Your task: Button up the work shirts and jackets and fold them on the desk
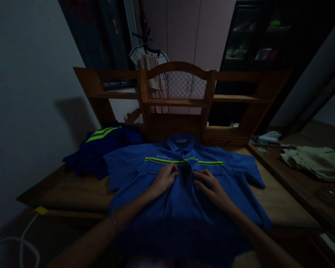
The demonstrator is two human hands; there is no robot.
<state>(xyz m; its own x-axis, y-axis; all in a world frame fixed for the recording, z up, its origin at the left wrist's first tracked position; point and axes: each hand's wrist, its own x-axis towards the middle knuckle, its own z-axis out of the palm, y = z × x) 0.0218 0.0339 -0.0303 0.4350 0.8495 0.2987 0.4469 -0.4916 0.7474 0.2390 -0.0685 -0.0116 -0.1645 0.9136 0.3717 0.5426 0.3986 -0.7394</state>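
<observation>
A blue short-sleeved work shirt (pixel 153 190) lies spread out, front up, with its collar away from me. A yellow-green reflective stripe (pixel 210 163) crosses its chest, with pale lettering above it on the left. My left hand (pixel 165 178) is closed, its fingertips pinching the fabric beside the front opening. Across the opening, my right hand (pixel 214 189) grips the other front edge with its fingertips, the outer fingers slightly apart. A dark gap shows between the two edges. Buttons are too small and dark to make out.
Dark blue clothing (pixel 100 150) with reflective stripes is heaped at the left of the wooden table (pixel 281 204). A wooden shelf frame (pixel 178 102) rises behind the shirt. Folded pale cloth (pixel 314 162) lies at right. A white cable (pixel 24 238) hangs at lower left.
</observation>
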